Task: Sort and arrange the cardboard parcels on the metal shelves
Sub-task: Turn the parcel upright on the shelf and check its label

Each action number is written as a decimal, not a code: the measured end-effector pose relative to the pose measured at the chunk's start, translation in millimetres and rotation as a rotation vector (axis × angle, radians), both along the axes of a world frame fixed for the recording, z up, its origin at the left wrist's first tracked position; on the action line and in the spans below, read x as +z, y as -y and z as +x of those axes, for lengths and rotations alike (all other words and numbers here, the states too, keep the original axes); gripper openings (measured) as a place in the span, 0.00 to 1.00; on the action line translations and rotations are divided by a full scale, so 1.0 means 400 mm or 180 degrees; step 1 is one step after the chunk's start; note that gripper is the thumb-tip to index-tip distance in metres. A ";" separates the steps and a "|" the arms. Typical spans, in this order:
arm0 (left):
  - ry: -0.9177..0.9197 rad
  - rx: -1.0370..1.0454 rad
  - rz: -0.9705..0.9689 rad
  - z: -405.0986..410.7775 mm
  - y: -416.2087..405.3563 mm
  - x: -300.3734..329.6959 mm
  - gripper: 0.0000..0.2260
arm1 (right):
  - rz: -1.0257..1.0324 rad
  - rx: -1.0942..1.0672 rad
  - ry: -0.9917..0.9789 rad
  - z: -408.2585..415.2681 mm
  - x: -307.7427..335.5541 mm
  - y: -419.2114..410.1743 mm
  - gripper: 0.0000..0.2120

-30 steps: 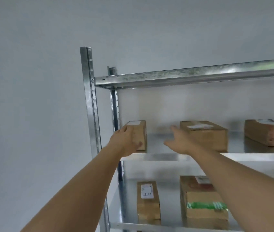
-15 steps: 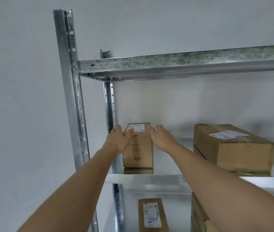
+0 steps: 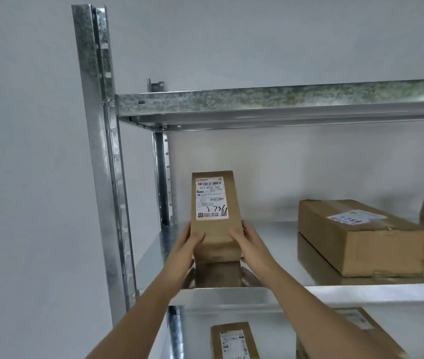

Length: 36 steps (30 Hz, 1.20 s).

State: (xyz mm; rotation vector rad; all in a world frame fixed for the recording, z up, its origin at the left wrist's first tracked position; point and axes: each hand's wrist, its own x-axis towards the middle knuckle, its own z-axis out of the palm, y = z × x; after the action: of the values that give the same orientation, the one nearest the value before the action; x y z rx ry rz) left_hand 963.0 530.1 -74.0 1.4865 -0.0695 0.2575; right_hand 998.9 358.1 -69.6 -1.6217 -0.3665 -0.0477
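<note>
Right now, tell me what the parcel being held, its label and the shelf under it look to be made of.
Parcel: plain brown cardboard, matte, with a folded seam near the bottom.
Label: white printed paper, probably adhesive, with barcode and handwritten digits.
Shelf: likely galvanised steel; grey, spangled and shiny enough to mirror the parcel.

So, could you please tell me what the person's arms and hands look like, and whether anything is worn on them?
Both forearms are bare as far as the frame shows, with no sleeves in view. The left hand and right hand carry no gloves, and no watch, bracelet or ring is visible.
</note>
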 end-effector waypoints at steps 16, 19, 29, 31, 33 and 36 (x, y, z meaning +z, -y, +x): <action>0.0268 -0.0261 0.0064 -0.003 -0.033 -0.070 0.34 | 0.0335 0.0714 -0.0073 0.039 -0.080 0.034 0.36; 0.0322 -0.0338 0.0020 0.002 -0.042 -0.071 0.37 | 0.0300 0.0766 -0.0034 0.046 -0.086 0.037 0.36; 0.0271 -0.0411 -0.0362 0.016 -0.056 -0.075 0.37 | 0.0458 0.0373 -0.0416 0.037 -0.070 0.025 0.19; 0.0173 -0.0438 -0.0597 0.020 -0.063 -0.071 0.35 | 0.0406 0.0226 -0.0380 0.045 -0.073 0.023 0.23; 0.0059 -0.0461 -0.0790 0.021 -0.066 -0.066 0.32 | 0.0413 0.0095 -0.0308 0.046 -0.073 0.025 0.34; -0.0087 -0.0520 -0.1148 0.028 -0.070 -0.070 0.28 | 0.0481 0.0138 -0.0388 0.038 -0.074 0.030 0.44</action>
State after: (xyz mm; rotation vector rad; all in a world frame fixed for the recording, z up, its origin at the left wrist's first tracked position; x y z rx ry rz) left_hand 974.3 558.3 -101.8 1.1183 -0.1159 0.1097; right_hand 1014.3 345.9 -99.3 -1.4592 -0.2967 0.0550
